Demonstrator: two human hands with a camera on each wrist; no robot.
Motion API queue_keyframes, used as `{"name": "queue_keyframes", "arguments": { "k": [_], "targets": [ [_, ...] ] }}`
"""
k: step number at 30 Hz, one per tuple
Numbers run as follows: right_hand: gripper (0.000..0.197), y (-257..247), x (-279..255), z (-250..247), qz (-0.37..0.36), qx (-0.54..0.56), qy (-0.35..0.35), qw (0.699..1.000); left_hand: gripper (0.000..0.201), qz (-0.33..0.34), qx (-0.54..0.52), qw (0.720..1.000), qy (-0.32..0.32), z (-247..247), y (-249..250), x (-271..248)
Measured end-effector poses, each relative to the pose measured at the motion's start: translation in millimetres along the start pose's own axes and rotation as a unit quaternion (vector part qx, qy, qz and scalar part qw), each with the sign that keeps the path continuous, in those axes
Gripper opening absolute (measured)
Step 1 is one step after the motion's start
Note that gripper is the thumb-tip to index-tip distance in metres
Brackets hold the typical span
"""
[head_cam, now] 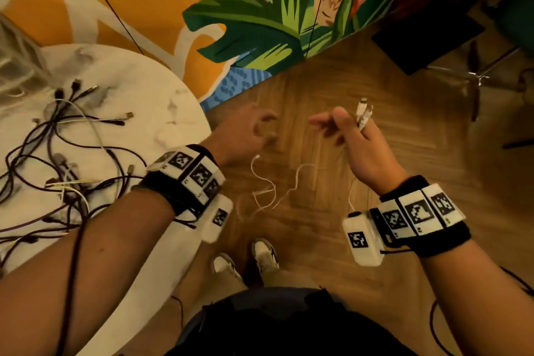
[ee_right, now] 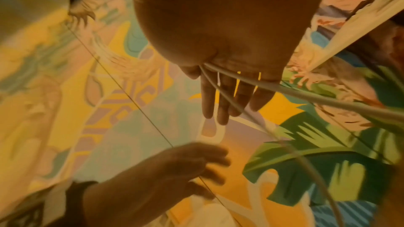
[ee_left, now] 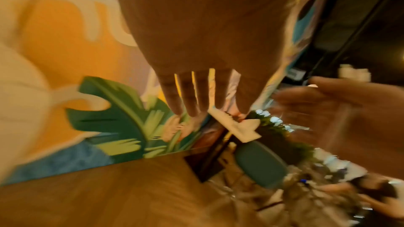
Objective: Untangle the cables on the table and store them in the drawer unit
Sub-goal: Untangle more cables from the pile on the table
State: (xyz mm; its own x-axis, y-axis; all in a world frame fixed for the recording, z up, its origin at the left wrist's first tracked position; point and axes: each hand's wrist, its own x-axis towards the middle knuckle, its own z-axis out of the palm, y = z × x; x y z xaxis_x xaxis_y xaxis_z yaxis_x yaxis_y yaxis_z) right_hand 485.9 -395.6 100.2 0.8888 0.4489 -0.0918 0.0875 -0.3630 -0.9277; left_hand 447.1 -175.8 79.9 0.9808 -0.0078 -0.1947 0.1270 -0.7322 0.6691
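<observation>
My right hand (head_cam: 355,141) is held over the floor and pinches a thin white cable between its fingers. The cable's two white plugs (head_cam: 362,111) stick up above the fingers. The rest of the white cable (head_cam: 271,183) hangs in loose loops between my wrists and runs out from the palm (ee_right: 306,95) in the right wrist view. My left hand (head_cam: 251,130) hovers just left of the right one, blurred, with its fingers (ee_left: 196,96) straight, spread and holding nothing. A tangle of dark and pale cables (head_cam: 57,153) lies on the white marble table (head_cam: 161,101) at the left.
A blurred translucent drawer unit (head_cam: 17,66) stands at the table's far left. A painted mural wall (head_cam: 260,23) rises behind. I stand on wooden parquet (head_cam: 332,89), with my shoes (head_cam: 264,251) below. A chair's metal legs (head_cam: 479,75) and a dark box (head_cam: 427,37) are at the right.
</observation>
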Motion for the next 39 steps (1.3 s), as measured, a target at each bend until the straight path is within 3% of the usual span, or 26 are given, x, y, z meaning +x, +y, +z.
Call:
{"name": "queue_keyframes", "arguments": {
  "k": [3,5,8,13,15,18,21,23,26,31,36,39],
  "targets": [
    [0.042,-26,10,10,-0.076,-0.007,-0.023,0.997,0.049,0.023,-0.091,0.989,-0.113,9,63,-13],
    [0.043,-39,17,15,-0.100,-0.019,-0.029,0.994,0.038,0.020,-0.179,0.973,-0.141,15,86,-14],
    [0.045,-51,23,11,-0.093,0.072,-0.058,0.991,0.011,0.045,-0.336,0.935,-0.107,9,99,-17],
    [0.027,-31,17,15,-0.019,0.202,-0.232,0.951,0.036,0.017,-0.416,0.909,-0.015,-29,104,-14],
    [0.025,-4,21,29,0.005,0.091,-0.236,0.967,0.043,0.062,-0.371,0.926,0.015,-44,106,-10],
    [0.042,54,31,48,0.064,-0.004,-0.126,0.990,0.044,0.145,-0.077,0.981,0.106,-67,116,-7],
    [0.045,109,34,48,0.185,-0.040,-0.036,0.981,0.036,0.189,0.217,0.944,0.165,-95,125,-11],
    [0.044,144,28,40,0.279,-0.100,-0.019,0.955,0.034,0.174,0.301,0.916,0.200,-113,125,-14],
    [0.046,176,33,36,0.360,-0.108,0.002,0.927,0.041,0.173,0.320,0.896,0.255,-132,117,-19],
    [0.044,171,50,40,0.297,-0.089,0.043,0.950,0.045,0.171,0.326,0.894,0.254,-122,113,-24],
    [0.043,191,43,24,0.353,-0.225,-0.047,0.907,0.043,0.172,0.329,0.882,0.290,-129,110,-24],
    [0.042,199,37,18,0.348,-0.254,-0.086,0.898,0.044,0.175,0.322,0.879,0.304,-128,111,-22]
  ]
}}
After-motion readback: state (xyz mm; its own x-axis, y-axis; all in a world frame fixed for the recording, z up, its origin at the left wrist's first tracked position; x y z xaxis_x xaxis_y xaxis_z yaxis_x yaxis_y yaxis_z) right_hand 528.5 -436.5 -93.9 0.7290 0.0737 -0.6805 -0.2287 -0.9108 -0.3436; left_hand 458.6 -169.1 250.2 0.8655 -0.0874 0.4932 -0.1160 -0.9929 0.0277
